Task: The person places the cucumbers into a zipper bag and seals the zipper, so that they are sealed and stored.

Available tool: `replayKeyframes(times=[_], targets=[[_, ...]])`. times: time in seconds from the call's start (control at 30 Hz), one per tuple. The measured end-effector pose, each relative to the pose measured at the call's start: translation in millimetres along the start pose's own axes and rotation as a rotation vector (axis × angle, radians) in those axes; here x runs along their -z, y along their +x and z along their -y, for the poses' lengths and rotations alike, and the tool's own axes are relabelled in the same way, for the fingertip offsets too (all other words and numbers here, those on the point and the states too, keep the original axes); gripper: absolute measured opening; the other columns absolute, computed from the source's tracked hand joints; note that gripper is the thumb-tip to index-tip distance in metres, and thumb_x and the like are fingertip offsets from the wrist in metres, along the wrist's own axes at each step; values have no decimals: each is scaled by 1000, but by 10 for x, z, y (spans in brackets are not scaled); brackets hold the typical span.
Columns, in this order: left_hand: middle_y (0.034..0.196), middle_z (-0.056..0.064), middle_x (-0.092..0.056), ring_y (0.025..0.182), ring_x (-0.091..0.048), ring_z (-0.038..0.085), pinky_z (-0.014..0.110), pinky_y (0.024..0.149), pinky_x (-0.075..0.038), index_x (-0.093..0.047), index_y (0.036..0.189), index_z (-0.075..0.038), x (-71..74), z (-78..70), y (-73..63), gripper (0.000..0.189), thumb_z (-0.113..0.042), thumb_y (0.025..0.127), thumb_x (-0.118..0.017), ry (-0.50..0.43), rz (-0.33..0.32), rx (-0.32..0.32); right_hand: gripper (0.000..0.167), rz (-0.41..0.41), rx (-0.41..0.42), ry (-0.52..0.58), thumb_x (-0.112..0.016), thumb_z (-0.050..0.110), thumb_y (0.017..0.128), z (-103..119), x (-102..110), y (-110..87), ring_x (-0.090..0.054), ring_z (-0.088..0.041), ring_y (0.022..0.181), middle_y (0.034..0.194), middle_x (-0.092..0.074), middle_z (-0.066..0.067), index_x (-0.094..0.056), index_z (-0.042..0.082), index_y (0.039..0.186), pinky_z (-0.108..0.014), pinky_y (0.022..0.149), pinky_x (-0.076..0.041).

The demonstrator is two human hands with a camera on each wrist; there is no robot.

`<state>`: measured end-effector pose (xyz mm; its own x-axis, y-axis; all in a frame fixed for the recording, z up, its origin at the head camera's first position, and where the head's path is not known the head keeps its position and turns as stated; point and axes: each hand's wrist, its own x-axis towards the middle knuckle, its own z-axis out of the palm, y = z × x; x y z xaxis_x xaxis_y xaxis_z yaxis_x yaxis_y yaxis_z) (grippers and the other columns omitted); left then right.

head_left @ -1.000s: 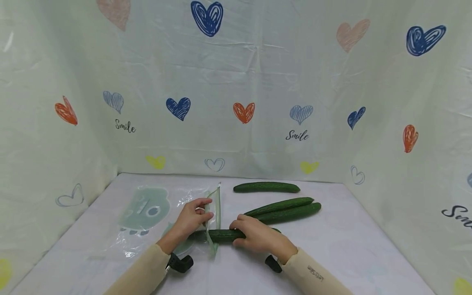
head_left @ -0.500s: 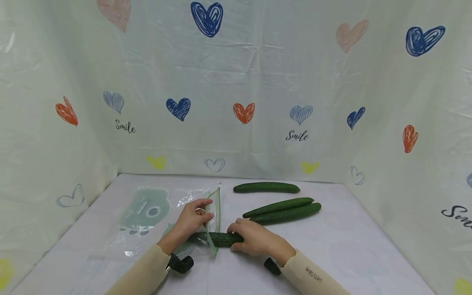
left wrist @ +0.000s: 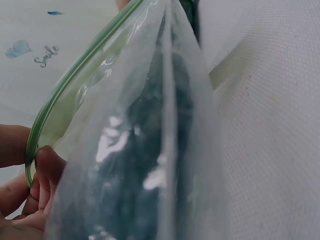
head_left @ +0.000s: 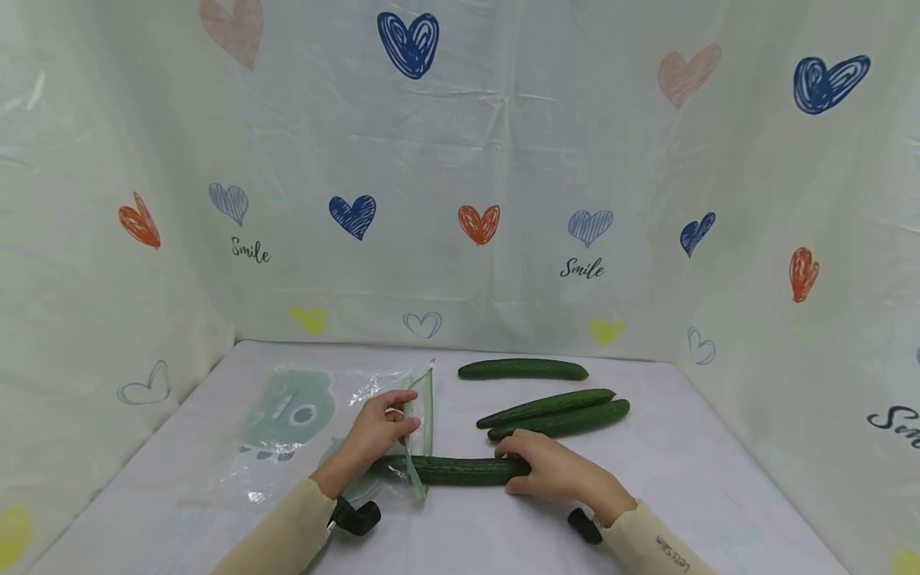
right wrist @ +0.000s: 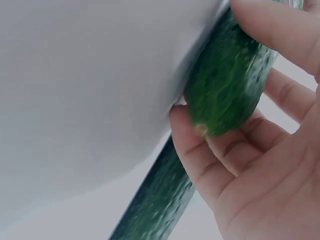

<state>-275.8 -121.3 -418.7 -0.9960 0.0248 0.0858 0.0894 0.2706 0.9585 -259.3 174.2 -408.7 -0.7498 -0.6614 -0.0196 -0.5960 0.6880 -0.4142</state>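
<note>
A clear zip bag (head_left: 291, 403) with a green cartoon print lies flat on the left of the table. My left hand (head_left: 381, 427) pinches the green zip edge of its mouth between thumb and fingers and holds it up, as the left wrist view also shows. One cucumber (head_left: 467, 471) lies crosswise with its left end inside the bag; through the plastic it looks dark green (left wrist: 150, 150). At its right end, my right hand (head_left: 557, 471) grips it, with the thumb on one side and the fingers curled round the tip (right wrist: 220, 95).
Two cucumbers (head_left: 557, 419) lie side by side just behind my right hand. Farther back lies a single cucumber (head_left: 523, 368). A white sheet (head_left: 683, 479) covers the table, and heart-printed curtains (head_left: 532, 287) stand around its back and sides.
My right hand has shifted rightward along the cucumber to its right end, so more of its length shows. The left hand stays at the bag's mouth. The head view has tilted slightly.
</note>
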Motion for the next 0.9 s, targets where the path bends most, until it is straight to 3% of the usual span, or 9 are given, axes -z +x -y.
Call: replayKeyframes(times=[0.2, 0.5, 0.9], targets=[[93, 9, -54, 67, -49, 16, 37, 60, -51, -59, 125, 1, 6, -3, -6, 44, 1, 82, -70, 7, -3, 4, 40, 7, 0, 16, -73, 29, 85, -32, 38, -42, -49, -4, 89, 99, -52, 14, -62, 19, 122, -30, 79, -44], [94, 10, -53, 67, -48, 16, 38, 60, -51, -59, 124, 0, -1, -17, -8, 44, 0, 82, -71, -1, 1, 1, 40, 23, -26, -73, -72, 25, 86, 122, 78, -67, -51, -5, 89, 98, -53, 11, -61, 18, 123, -32, 80, -46], [93, 10, -53, 67, -49, 16, 40, 61, -51, -59, 124, 2, 4, 10, -11, 44, 2, 82, -70, -41, 13, -10, 38, -47, 60, -150, -68, 21, 89, 113, 82, -79, -54, -7, 96, 106, -55, 9, -60, 13, 125, -35, 84, -46]])
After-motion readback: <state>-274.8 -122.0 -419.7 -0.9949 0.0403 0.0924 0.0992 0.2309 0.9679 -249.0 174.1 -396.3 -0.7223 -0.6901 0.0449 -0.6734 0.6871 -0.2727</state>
